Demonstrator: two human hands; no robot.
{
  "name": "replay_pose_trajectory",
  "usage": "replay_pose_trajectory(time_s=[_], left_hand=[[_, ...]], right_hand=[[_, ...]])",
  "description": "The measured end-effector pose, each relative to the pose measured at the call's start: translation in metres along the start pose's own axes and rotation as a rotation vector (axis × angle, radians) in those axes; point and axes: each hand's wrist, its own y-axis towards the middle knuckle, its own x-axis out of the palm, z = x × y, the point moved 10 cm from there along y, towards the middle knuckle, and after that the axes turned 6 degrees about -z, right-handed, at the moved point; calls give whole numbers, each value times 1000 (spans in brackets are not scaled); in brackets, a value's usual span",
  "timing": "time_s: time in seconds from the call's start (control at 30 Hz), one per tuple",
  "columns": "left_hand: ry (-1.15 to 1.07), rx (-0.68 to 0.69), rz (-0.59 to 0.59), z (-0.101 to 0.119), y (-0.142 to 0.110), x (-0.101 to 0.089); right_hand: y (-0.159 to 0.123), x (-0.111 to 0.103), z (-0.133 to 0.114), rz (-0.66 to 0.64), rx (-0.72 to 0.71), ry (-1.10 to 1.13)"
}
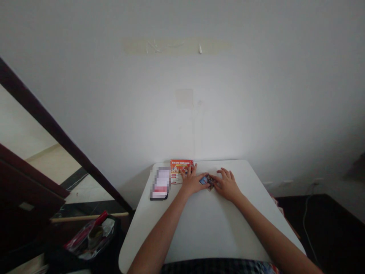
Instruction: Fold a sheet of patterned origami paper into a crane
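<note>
As a small card (205, 179) lay on the white table (211, 228), the left hand (194, 182) was spread, fingers over the leaflet (177, 167), thumb at the card's edge. The right hand (227, 185) touched its other side; whether it pinched was hard to tell. A pixelated phone (160, 184) lay beside the leaflet.

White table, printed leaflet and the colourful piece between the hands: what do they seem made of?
White table: perhaps plastic or laminate, matte; even surface, rounded corners. Printed leaflet: likely paper or thin card, no clear shine; flat, densely printed. Colourful piece: possibly printed card; flat, picture-covered, too small to judge finish.
</note>
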Motion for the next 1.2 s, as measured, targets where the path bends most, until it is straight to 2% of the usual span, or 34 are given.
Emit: replay_pose_trajectory(time_s=[0.23,0.73,1.03,1.2], left_hand=[[-31,2,-2,0,0,-2],[-34,-16,21,-2,-4,-4],[-29,5,44,3,-7,-5],[2,36,71,5,-9,-6]], right_hand=[[-13,-10,5,11,5,13],[-33,-9,18,-19,26,28],[-5,-15,5,53,36,89],[7,-4,-3,31,59,76]])
